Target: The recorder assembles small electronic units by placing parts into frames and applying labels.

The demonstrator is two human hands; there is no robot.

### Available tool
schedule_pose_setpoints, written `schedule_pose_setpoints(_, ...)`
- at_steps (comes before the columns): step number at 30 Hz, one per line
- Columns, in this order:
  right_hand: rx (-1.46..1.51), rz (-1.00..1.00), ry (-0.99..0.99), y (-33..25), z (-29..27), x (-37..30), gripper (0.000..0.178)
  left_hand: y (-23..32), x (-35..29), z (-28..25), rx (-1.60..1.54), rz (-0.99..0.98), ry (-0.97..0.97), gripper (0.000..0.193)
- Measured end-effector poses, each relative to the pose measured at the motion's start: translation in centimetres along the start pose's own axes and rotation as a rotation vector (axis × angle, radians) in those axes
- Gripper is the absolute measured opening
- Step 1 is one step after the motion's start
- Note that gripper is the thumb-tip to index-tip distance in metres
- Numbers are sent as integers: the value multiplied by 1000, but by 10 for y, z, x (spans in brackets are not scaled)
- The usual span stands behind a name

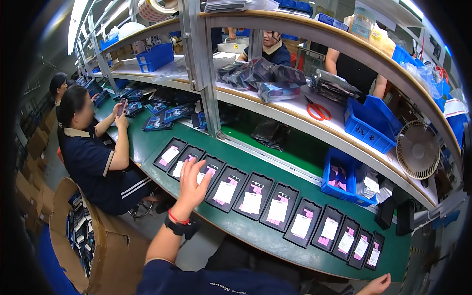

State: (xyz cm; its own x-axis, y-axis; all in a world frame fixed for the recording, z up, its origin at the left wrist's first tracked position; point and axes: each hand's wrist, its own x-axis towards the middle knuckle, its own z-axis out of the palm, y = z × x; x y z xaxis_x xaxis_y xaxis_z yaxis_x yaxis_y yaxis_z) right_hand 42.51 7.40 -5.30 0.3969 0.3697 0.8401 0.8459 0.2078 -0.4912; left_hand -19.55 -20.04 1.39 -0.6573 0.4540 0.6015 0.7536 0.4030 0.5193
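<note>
My left hand is raised over the trays at the left part of the row, fingers spread and holding nothing. It hides part of a black tray behind it. A dark band and a red cord circle that wrist. Low at the right, near the table's front edge, my right hand has its fingers loosely bent, with nothing visible in them. Between my hands runs a row of several black trays, each with a white card over pink pieces.
A blue bin with pink pieces and white papers stands behind the row. The shelf above carries red scissors, a blue bin and a fan. A co-worker sits at left, beside a carton of dark boxes.
</note>
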Motion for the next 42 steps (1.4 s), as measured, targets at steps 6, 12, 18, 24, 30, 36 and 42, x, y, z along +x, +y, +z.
schedule_pose_setpoints(6, 518, 4, -389, -170, 34, 65, 16, 25, 110, 8, -61, 272, -600, 43)
schedule_pose_setpoints(12, 838, -634, -1091, -399, 95, 19, 8, -30, 195, 139, 368, 391, -858, 70)
schedule_pose_setpoints(18, 740, -1120, -1608, -499, 188, -69, 17, -83, 250, 218, 372, 138, -1053, 90)
schedule_pose_setpoints(24, 751, -1047, -1666, -561, 294, -145, 16, -101, 264, 213, 31, 315, -954, 72)
schedule_pose_setpoints(30, 689, -918, -1574, -612, 330, -179, 17, -113, 254, 198, -180, 223, -667, 37)
schedule_pose_setpoints(36, 685, -1167, -1463, -635, 328, -212, 49, -64, 196, 74, -140, 309, -645, 29)
schedule_pose_setpoints(42, 463, -1236, -1562, -651, 306, -241, 76, -119, 144, -62, 68, 324, -368, 36)
